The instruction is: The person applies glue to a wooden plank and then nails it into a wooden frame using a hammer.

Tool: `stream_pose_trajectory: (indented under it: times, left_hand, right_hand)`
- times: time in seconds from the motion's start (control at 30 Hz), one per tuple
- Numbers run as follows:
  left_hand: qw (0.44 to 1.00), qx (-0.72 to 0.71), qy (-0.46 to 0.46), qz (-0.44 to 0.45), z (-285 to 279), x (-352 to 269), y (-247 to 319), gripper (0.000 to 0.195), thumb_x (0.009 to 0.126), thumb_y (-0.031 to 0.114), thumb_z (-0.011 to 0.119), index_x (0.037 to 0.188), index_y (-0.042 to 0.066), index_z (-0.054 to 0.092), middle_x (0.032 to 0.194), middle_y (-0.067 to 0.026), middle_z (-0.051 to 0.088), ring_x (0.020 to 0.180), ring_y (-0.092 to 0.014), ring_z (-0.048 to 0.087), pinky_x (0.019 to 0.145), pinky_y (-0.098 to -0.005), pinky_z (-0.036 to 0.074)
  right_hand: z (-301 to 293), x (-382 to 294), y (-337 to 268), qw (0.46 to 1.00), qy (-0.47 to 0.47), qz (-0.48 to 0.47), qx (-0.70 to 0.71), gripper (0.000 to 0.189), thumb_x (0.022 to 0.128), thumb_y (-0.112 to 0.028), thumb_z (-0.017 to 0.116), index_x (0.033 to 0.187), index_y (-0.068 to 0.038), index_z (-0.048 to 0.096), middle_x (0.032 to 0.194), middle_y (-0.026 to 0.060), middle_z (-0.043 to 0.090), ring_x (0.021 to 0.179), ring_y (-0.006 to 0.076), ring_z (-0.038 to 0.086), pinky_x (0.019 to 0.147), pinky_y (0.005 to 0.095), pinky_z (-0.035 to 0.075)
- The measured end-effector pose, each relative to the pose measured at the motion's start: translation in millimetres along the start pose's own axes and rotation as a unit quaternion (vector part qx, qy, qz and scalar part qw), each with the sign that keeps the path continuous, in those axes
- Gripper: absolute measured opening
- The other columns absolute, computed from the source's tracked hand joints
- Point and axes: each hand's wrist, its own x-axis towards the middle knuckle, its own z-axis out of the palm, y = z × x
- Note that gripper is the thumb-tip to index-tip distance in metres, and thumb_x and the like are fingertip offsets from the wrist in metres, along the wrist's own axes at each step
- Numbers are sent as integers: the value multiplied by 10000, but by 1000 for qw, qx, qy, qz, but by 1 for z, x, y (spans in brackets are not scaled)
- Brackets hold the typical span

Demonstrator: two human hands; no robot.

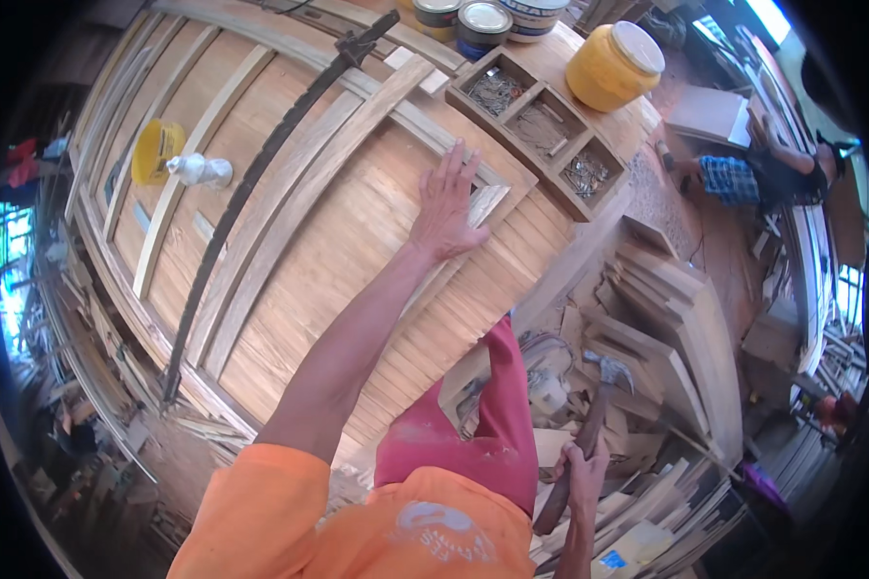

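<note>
My left hand [449, 206] lies flat with spread fingers over the corner of a wooden frame on a large plywood panel [347, 239]. Under its fingers runs a frame strip, with a mitred wood end [489, 203] beside the thumb. Low on the right, my right hand [585, 463] grips the wooden handle of a claw hammer [610, 373], its metal head pointing away from me, off the panel. A long bar clamp [257, 174] crosses the panel left of two long wooden strips [290, 224].
A three-compartment wooden tray [539, 119] of nails and small hardware sits beyond my left hand, near a yellow jar [612, 69] and cans [484, 25]. A yellow container [158, 152] and white bottle [201, 171] stand left. Stacked boards [666, 326] lean right; another person [760, 174] is farther off.
</note>
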Motion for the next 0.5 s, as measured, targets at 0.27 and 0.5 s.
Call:
stream_pose_trajectory:
  times: [0.27,0.5]
  left_hand:
    - [998,38,-37,-31,-8,-4,4,1253,697,369,836,1769,219,204,1854,-144,103,1708,-374,119,1323,-675,158]
    - [989,125,-66,-31,-18,3,8,1174,710,396,808,1746,224,285,1858,-133,122,1705,-362,148,1312,-672,176]
  right_hand:
    - [6,88,-102,960,-134,-110,-218,123,1009,-69,626,1119,-46,575,703,7,558,534,93,534,509,288,447]
    - [45,139,-158,959,-244,-72,-122,215,1124,-265,564,1172,-62,616,762,30,620,606,106,589,563,308,482]
